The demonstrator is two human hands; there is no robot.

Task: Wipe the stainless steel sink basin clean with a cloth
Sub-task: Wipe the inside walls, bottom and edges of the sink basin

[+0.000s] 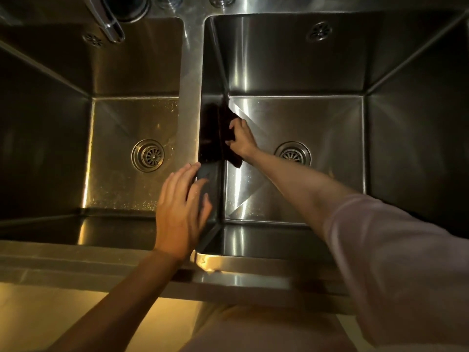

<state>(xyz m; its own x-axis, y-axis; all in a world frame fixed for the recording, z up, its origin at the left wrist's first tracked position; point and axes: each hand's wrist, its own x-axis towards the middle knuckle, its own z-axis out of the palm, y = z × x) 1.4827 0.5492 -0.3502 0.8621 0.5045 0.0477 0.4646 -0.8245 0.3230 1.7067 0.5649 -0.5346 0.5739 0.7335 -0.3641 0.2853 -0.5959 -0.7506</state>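
Below me is a double stainless steel sink. Deep in the right basin (pixel 317 110), my right hand (pixel 241 141) presses a dark cloth (pixel 227 125) against the basin's left wall, near the bottom edge. The cloth's reflection shows dark on that wall. My left hand (pixel 181 212) rests flat, fingers spread, on the divider (pixel 190 97) between the two basins, holding nothing. The right basin's round drain (pixel 294 153) lies just right of my right wrist.
The left basin (pixel 121 138) has its own drain (pixel 148 155) and water specks on its floor. A faucet spout (pixel 109 24) hangs over its back edge. Overflow holes sit on both back walls. The sink's front rim (pixel 101 260) runs across below my arms.
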